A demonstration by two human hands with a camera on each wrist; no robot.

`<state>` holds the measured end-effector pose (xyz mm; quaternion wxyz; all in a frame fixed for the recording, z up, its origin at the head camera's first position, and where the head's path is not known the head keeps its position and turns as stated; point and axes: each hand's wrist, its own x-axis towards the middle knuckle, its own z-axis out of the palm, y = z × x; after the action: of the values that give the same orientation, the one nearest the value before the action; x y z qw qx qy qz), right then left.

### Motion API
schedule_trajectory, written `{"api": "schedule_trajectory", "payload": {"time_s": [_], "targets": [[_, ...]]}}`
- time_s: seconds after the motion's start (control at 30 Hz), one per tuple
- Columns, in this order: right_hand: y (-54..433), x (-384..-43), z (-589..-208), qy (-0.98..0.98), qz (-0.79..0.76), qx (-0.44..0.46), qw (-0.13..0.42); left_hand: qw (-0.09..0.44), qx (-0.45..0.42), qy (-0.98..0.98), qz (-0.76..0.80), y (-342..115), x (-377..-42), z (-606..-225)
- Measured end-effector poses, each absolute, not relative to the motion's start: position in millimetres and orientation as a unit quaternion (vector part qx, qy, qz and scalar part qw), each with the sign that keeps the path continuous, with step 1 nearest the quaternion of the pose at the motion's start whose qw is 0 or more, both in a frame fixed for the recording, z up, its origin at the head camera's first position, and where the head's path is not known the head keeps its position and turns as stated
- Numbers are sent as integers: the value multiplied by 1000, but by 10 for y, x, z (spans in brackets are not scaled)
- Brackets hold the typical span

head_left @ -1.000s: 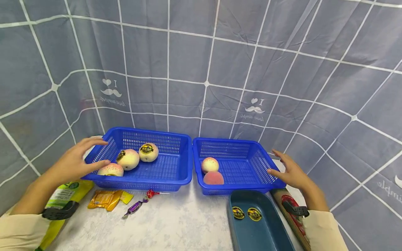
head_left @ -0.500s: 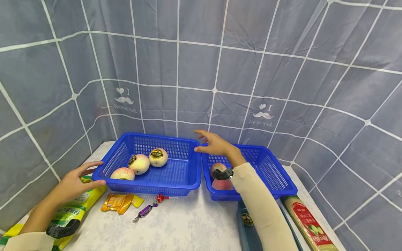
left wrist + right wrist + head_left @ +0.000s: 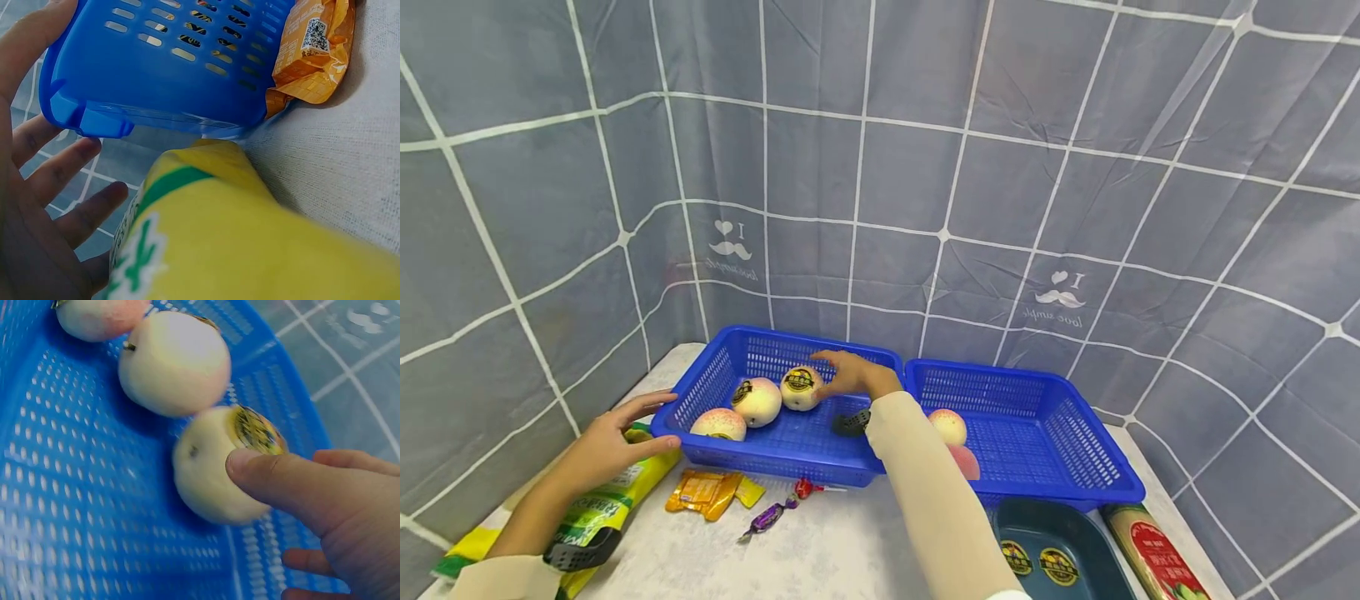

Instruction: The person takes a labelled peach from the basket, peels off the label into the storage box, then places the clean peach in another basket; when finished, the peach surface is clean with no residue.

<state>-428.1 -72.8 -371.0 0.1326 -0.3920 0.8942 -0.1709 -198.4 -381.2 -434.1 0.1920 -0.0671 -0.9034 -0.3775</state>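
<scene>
Has nearest, on the desk point(image 3: 835, 558), a teal tray point(image 3: 1052, 527) beside a red-labelled pack point(image 3: 1157, 554), with a yellow-green bag point(image 3: 250, 237) at left; just beyond, a purple-wrapped sweet point(image 3: 767, 518) and an orange packet point(image 3: 703, 492). Rests the left hand point(image 3: 606, 450), fingers spread, at the left end of the left basket point(image 3: 790, 472). Reaches inside it with the right hand point(image 3: 852, 372), fingers loosely parted, thumb over the rightmost peach point(image 3: 209, 481) without clasping it. Has two more peaches point(image 3: 757, 402) alongside, a grey gridded curtain point(image 3: 895, 167) behind.

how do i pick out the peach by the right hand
Find the left blue basket before the grey curtain. Its three peaches lie in a slanting row; take the end peach, nearest the other basket. In the head view, only its black-and-yellow sticker shows nearly face-on.
</scene>
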Motion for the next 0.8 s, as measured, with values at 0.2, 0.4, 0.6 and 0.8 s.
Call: {"api": "schedule_trajectory", "payload": {"time_s": [0.2,0.4,0.6,0.8], "targets": [[-954,-4227,-3874,898,-143,-400,117,215,-98,-894,-381,-3803,-2006,-4387],[-1002,-4225,-3921,891,-188,-403,91,209,-103,-886,-402,-3795,-2011,-4382],[-913,-4267,-3838,886,-164,-430,60,213,-95,-886,-402,-3800,-2009,-4412],[-611,-4128,-3474,873,-182,-452,14,213,-90,-890,-393,-3813,-2003,-4397]]}}
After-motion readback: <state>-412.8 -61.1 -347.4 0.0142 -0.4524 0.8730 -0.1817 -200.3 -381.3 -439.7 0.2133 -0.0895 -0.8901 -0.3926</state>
